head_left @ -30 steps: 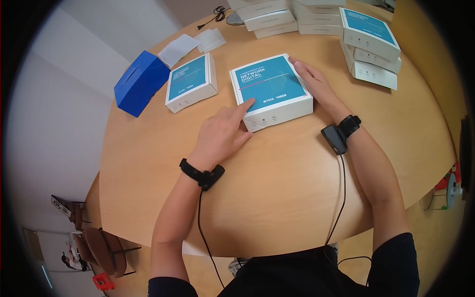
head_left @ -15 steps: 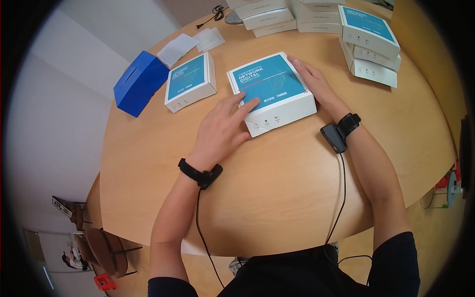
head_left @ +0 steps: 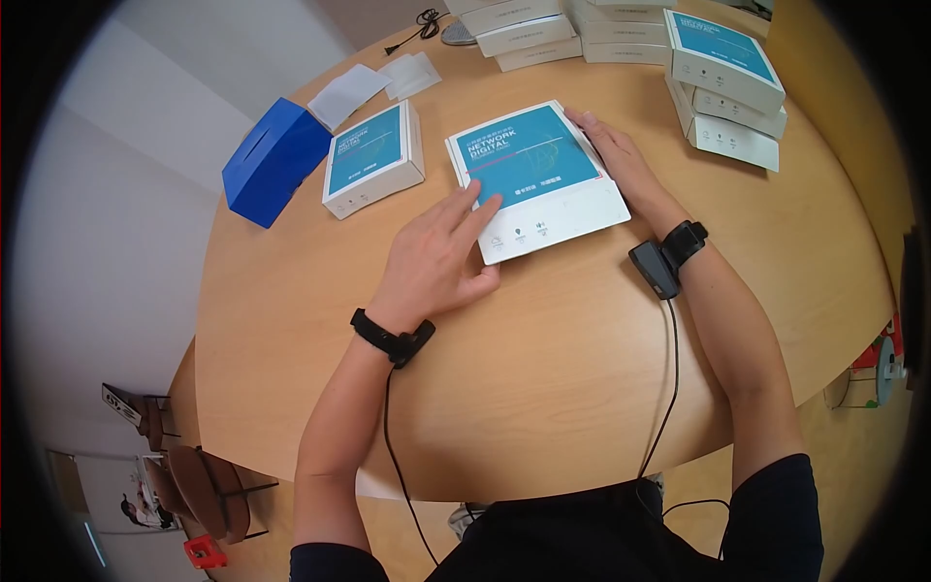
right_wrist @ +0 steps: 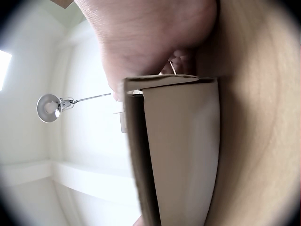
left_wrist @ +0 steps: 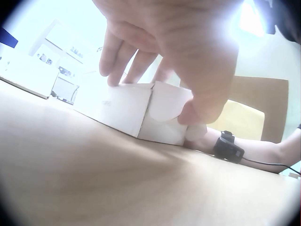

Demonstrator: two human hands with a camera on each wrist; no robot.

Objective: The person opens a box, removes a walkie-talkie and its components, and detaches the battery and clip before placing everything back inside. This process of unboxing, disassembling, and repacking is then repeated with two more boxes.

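A white cardboard box (head_left: pixel 529 160) with a blue printed top lies on the table between both hands. Its front flap (head_left: pixel 553 226) tilts outward; the right wrist view shows a dark gap between the lid's edge (right_wrist: pixel 141 165) and the box's inner wall (right_wrist: pixel 183 150). My left hand (head_left: pixel 433 250) grips the near left corner, fingertips on the top and left side, thumb at the flap. In the left wrist view that thumb (left_wrist: pixel 197 110) touches a rounded white side tab (left_wrist: pixel 168 102). My right hand (head_left: pixel 621 165) rests along the box's right side, fingers extended.
A similar box (head_left: pixel 373 160) and a blue box (head_left: pixel 274 160) stand to the left, with white papers (head_left: pixel 349 94) behind. White boxes (head_left: pixel 529 39) are stacked at the back, and another stack (head_left: pixel 727 73) stands at the back right. Cables (head_left: pixel 672 388) hang from both wrist cameras.
The box has shifted slightly toward me, and its front flap has swung up and outward under the left thumb. The right hand has stayed at the box's right side.
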